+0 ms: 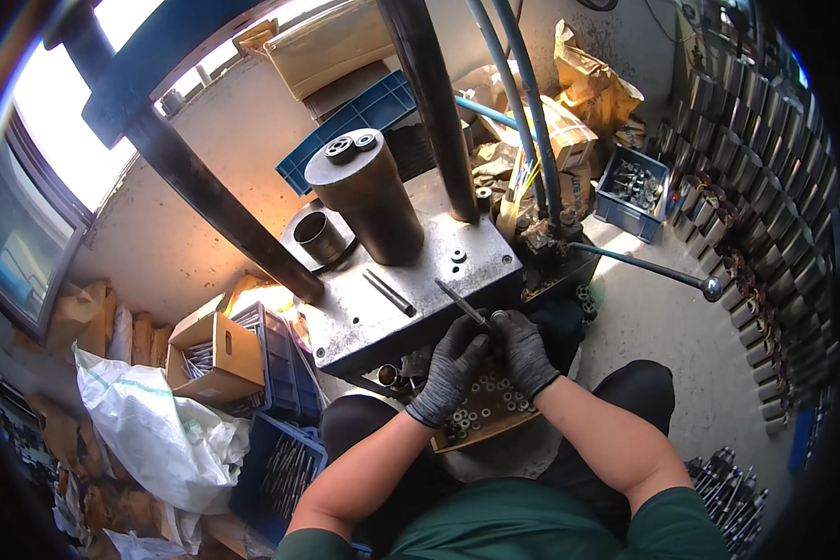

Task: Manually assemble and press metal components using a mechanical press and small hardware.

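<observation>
Both my hands wear grey knit gloves and meet just in front of the press table's near edge. My left hand (452, 366) is closed around a slim metal shaft (456, 298), whose tapered end points up and away over the table (331, 324). Close beside it, my right hand (525, 355) is closed at the shaft's near end, on a small round part that looks like a bearing (501, 317). On the table lie two bare shafts (389, 293) side by side and a bearing (457, 255). Below my hands, a shallow tray (476, 436) holds several loose bearings.
A thick steel cylinder (373, 205) with bearings on top stands on the table, beside a short hollow ring (319, 239). Dark press columns (429, 103) rise behind. A ball-ended lever (712, 287) juts right. Blue crates (631, 196) and stacked metal cylinders (765, 168) stand around.
</observation>
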`<state>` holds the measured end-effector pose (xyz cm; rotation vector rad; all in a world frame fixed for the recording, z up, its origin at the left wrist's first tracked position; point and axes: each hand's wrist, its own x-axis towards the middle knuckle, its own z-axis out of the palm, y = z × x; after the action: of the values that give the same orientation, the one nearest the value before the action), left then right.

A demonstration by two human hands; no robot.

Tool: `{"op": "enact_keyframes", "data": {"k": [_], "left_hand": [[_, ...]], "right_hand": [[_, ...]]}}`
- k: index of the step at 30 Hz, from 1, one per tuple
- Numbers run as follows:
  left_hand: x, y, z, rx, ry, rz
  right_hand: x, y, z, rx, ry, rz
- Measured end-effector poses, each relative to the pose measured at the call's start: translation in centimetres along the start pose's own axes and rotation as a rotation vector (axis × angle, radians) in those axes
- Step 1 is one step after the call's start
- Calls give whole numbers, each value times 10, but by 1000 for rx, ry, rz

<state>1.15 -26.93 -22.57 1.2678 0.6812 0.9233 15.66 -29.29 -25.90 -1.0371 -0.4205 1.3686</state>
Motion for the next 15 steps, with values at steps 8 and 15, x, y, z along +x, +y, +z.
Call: {"op": "enact_keyframes", "data": {"k": [8, 15], "left_hand": [[8, -6, 1, 35, -28, -95], [-6, 3, -4, 458, -196, -177]], "right_hand": [[14, -1, -29, -50, 49, 74], [9, -40, -15, 395, 44, 24]]}}
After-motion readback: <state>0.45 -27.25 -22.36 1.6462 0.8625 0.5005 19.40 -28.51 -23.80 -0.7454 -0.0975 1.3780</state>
